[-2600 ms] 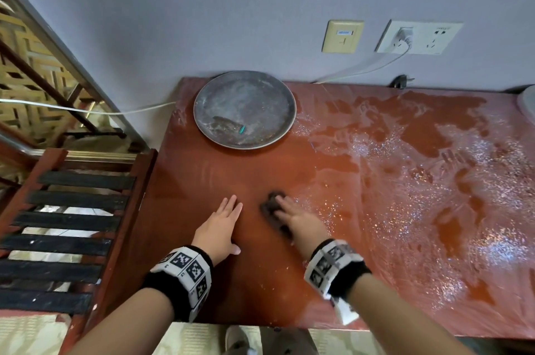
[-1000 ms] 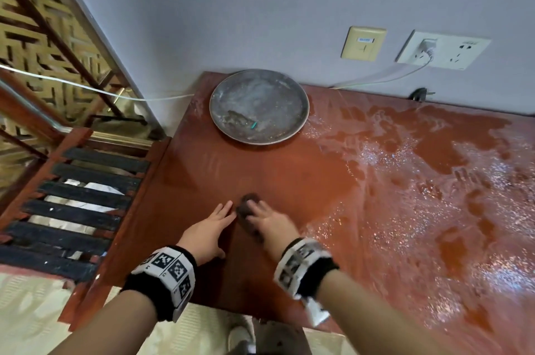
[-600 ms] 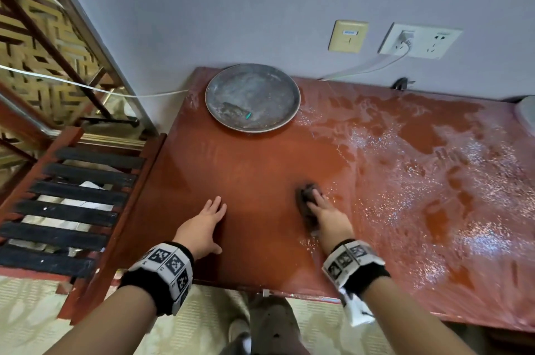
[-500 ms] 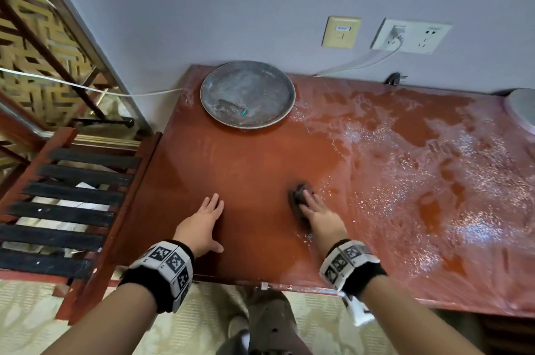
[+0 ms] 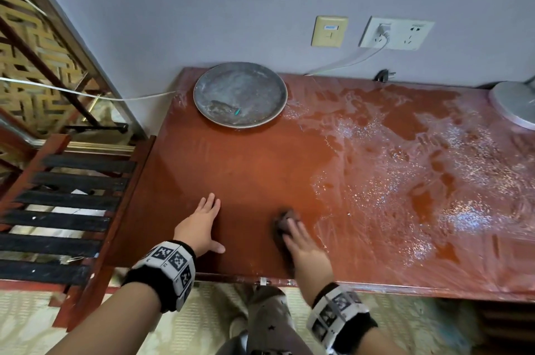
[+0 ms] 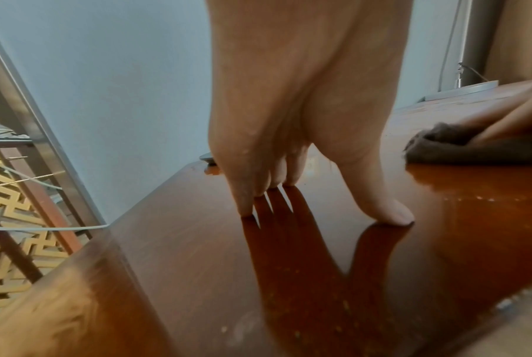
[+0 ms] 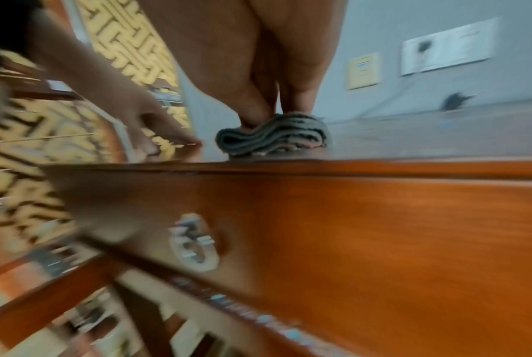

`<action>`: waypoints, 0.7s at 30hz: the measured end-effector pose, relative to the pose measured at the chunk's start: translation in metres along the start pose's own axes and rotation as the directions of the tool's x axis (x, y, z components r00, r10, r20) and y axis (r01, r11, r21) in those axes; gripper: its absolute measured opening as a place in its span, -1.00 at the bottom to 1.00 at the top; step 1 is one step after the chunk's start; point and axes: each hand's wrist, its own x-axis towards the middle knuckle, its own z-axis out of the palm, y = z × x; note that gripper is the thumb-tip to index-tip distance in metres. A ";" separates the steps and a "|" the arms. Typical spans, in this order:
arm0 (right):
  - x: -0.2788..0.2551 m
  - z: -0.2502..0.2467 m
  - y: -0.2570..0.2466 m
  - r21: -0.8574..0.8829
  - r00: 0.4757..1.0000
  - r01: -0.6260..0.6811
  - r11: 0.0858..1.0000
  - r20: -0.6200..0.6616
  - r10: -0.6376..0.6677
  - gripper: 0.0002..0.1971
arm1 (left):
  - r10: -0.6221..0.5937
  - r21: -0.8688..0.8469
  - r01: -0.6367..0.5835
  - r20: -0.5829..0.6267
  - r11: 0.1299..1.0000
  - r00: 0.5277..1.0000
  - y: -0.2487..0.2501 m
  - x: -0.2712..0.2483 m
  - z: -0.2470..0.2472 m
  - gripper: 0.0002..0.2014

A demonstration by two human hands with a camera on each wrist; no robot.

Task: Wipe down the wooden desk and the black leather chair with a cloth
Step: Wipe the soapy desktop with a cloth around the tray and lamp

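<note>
A dark grey folded cloth lies on the red-brown wooden desk near its front edge. My right hand presses down on it with straight fingers. The right wrist view shows the cloth bunched in folds under the right hand. About a hand's width to the left, my left hand rests flat on the desk and holds nothing. In the left wrist view the left hand touches the glossy top, with the cloth at the right. The right half of the desk is covered in soapy foam. No chair is in view.
A round grey metal plate sits at the back left of the desk by the wall. A grey lamp base stands at the far right. A slatted luggage rack adjoins the desk's left side. Wall sockets with a cable are above.
My right hand slid the cloth rightward away from the left hand, then drew it back left and closer to the desk's front edge. The left hand stayed flat in place.
</note>
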 end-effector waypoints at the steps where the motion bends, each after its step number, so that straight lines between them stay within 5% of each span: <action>1: -0.004 0.005 -0.020 0.023 0.998 0.064 0.998 -0.020 -0.063 -0.29 | 0.000 -0.001 0.000 -0.008 1.000 1.000 0.000 0.000 0.000 0.11; 4: -0.012 0.034 -0.058 -0.006 0.960 0.278 0.961 -0.042 -0.278 -0.73 | 0.009 0.005 -0.009 -0.037 1.000 0.999 -0.001 0.000 0.001 0.06; 6: -0.015 0.038 -0.060 -0.003 0.949 0.315 0.949 -0.010 -0.315 -0.60 | 0.013 0.007 -0.012 -0.050 1.000 0.999 -0.001 0.000 0.002 0.05; 8: -0.016 0.036 -0.035 -0.011 0.934 0.343 0.939 -0.101 -0.342 -0.70 | 0.005 -0.011 -0.005 -0.041 1.000 0.999 -0.001 0.000 0.001 0.08; 11: -0.020 0.024 0.020 -0.009 0.977 0.116 0.993 -0.180 -0.116 -0.18 | -0.009 -0.023 0.008 -0.013 1.000 1.000 0.001 0.000 0.000 0.11; 13: -0.028 0.013 0.061 0.000 0.974 -0.005 1.000 -0.225 0.005 -0.07 | -0.013 -0.020 0.013 -0.006 1.000 1.000 0.002 0.000 -0.001 0.11; 18: -0.039 0.013 0.091 -0.031 0.970 -0.085 0.996 -0.229 0.076 -0.07 | -0.029 -0.015 0.029 0.011 0.999 1.000 0.005 0.000 -0.002 0.11; 21: -0.040 0.025 0.046 -0.021 0.984 0.064 0.998 -0.166 -0.067 -0.16 | -0.036 -0.003 0.036 0.010 0.999 0.999 0.007 0.001 -0.003 0.12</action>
